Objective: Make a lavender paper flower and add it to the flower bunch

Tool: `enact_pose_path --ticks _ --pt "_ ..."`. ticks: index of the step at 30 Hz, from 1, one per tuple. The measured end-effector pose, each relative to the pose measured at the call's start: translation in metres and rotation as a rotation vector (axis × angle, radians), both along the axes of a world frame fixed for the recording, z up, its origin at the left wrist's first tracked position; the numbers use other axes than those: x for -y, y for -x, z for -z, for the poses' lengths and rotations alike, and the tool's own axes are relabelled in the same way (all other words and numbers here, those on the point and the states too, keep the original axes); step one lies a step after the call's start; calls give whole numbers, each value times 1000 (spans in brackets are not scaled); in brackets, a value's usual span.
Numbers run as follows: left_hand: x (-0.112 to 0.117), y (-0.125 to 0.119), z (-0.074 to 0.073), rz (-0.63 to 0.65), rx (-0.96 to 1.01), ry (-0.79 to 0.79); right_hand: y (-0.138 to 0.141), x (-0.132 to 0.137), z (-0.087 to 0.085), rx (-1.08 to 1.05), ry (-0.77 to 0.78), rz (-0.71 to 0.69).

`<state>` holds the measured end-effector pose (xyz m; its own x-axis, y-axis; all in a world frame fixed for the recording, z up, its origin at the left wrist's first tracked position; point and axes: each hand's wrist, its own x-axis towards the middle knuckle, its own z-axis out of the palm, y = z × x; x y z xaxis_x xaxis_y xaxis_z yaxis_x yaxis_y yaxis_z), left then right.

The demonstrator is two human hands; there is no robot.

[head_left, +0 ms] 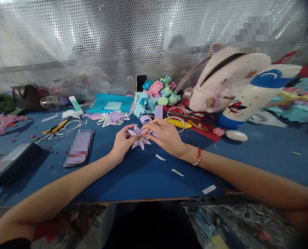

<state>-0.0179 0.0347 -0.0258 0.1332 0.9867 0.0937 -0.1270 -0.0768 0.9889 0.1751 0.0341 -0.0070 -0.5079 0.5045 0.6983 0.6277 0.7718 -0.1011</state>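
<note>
A lilac paper flower with pointed petals sits between both my hands over the blue table. My left hand pinches its left side with thumb and fingers closed. My right hand has its fingers curled on the flower's right side, and a red bracelet is on that wrist. A lilac paper strip lies just behind my right hand.
Behind are a pile of pastel paper roses, another paper flower, scissors, teal paper sheets, a pink bag, a white bottle. Left: a phone, a dark case, a utility knife. Paper scraps lie near the front edge.
</note>
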Motion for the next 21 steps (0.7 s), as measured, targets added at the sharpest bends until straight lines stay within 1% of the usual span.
enact_pose_path --ticks 8,15,21 --pt "-1 -1 -1 -7 -16 6 3 4 -2 28 51 -5" --pt "-1 0 0 21 -22 1 3 3 -3 87 3 -41" --pt "0 0 -1 40 -41 -1 4 5 -4 86 -19 -51"
